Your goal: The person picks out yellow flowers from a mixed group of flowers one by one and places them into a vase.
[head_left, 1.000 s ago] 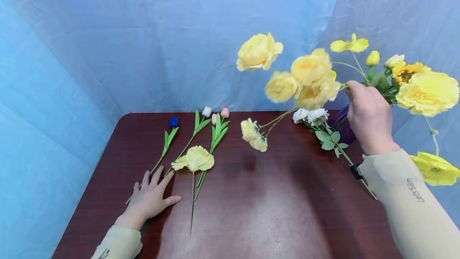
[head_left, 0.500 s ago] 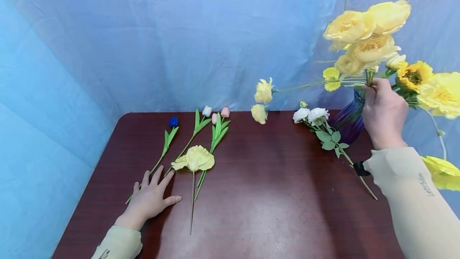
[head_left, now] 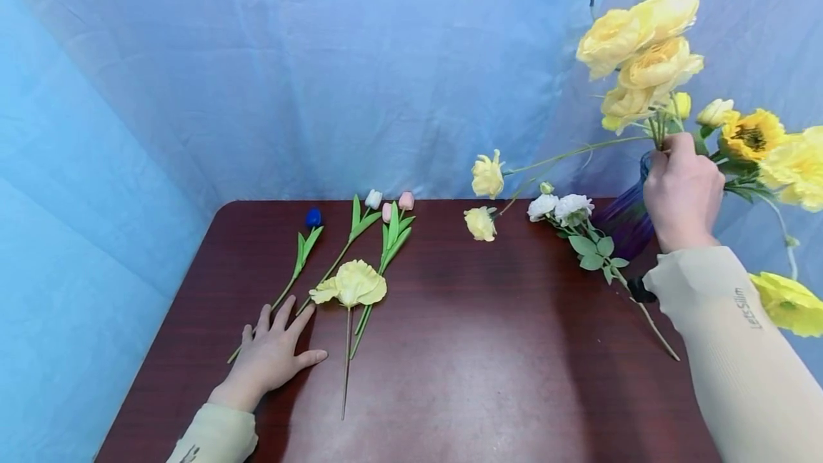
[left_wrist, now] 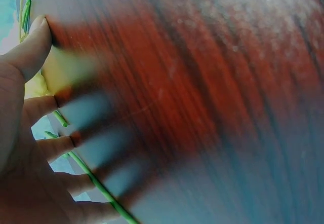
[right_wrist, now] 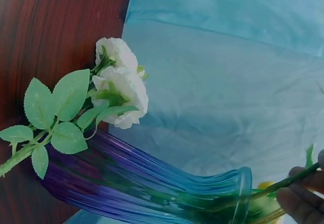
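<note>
My right hand [head_left: 684, 195] grips a bunch of yellow flower stems at the mouth of a blue-purple glass vase [head_left: 620, 216]. Large yellow blooms [head_left: 662, 63] rise above the hand, and two smaller ones [head_left: 487, 176] hang out to the left. In the right wrist view, fingertips [right_wrist: 298, 203] pinch a green stem [right_wrist: 293, 182] just outside the rim; stems show inside the ribbed glass. My left hand [head_left: 270, 356] rests on the table with its fingers spread, touching the stem of a blue tulip [head_left: 313, 218]. The left wrist view shows a green stem [left_wrist: 93, 178] under those fingers.
A white tulip [head_left: 373, 198], pink tulips [head_left: 406, 201] and a pale yellow flower [head_left: 353, 284] lie right of the left hand. White flowers [head_left: 574, 209] on a leafy stem lie before the vase. More yellow flowers [head_left: 752, 134] lean out right. Blue cloth [head_left: 321, 77] hangs behind the table.
My right hand has gone right to the vase mouth, and the yellow bunch has swung from leaning left to upright, then shifted slightly left. My left hand keeps its place.
</note>
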A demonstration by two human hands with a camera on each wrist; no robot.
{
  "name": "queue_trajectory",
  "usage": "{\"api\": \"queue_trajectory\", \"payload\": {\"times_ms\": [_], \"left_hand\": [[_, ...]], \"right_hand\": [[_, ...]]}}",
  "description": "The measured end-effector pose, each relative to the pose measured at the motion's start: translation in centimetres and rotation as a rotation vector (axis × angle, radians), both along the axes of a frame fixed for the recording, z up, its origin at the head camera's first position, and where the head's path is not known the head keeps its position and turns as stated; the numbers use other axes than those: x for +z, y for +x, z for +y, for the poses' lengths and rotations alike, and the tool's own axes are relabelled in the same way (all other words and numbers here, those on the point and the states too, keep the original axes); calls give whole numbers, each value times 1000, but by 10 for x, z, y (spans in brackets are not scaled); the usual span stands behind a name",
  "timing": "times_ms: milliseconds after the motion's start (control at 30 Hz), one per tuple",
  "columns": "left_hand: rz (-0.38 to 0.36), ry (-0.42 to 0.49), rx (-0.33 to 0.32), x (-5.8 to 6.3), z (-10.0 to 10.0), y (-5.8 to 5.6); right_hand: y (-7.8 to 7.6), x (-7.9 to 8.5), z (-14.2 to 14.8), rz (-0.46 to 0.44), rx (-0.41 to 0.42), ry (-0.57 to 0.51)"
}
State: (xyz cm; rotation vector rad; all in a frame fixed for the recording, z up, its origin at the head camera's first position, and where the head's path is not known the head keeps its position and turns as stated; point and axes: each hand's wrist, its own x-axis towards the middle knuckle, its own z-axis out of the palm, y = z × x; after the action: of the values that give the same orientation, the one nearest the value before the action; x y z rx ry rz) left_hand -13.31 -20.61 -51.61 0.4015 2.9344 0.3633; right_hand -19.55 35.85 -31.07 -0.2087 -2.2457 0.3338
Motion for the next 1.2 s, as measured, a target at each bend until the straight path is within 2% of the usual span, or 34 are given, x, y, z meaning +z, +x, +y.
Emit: {"api": "queue_trajectory", "payload": {"times_ms": [133, 200, 333, 400, 500, 600, 633, 733, 833, 967, 1033, 1200], "left_hand": [[2, 3, 0, 1, -1, 0], [4, 4, -2, 1, -2, 0], [3, 4, -4, -1, -1, -1], [-5, 1, 3, 0, -1, -1], [-15, 4, 8, 0, -1, -1], [-14, 4, 3, 0, -2, -1], [-12, 6, 2, -1, -2, -1], [-5, 5, -3, -1, -1, -2], [-5, 6, -8, 0, 0, -2], [-13, 13, -4, 1, 0, -2], [-15, 10, 5, 1, 0, -2], [32, -21, 7, 2, 4, 0]], "right_hand": [[-5, 5, -2, -93, -48, -38], [-7, 8, -3, -73, -68, -54], [-7, 12, 0, 46, -100, -80], [-7, 14, 3, 43, -115, -107], [-8, 14, 8, -65, -141, -139], [-7, 10, 15, -264, -174, -167], [-7, 8, 17, -321, -180, -157], [-7, -4, 22, -401, -187, -89], [-8, -16, 24, -393, -208, 7], [-7, -25, 25, -421, -249, 65], [-7, -29, 24, -421, -259, 63], [-6, -45, 23, -311, -257, 12]]}}
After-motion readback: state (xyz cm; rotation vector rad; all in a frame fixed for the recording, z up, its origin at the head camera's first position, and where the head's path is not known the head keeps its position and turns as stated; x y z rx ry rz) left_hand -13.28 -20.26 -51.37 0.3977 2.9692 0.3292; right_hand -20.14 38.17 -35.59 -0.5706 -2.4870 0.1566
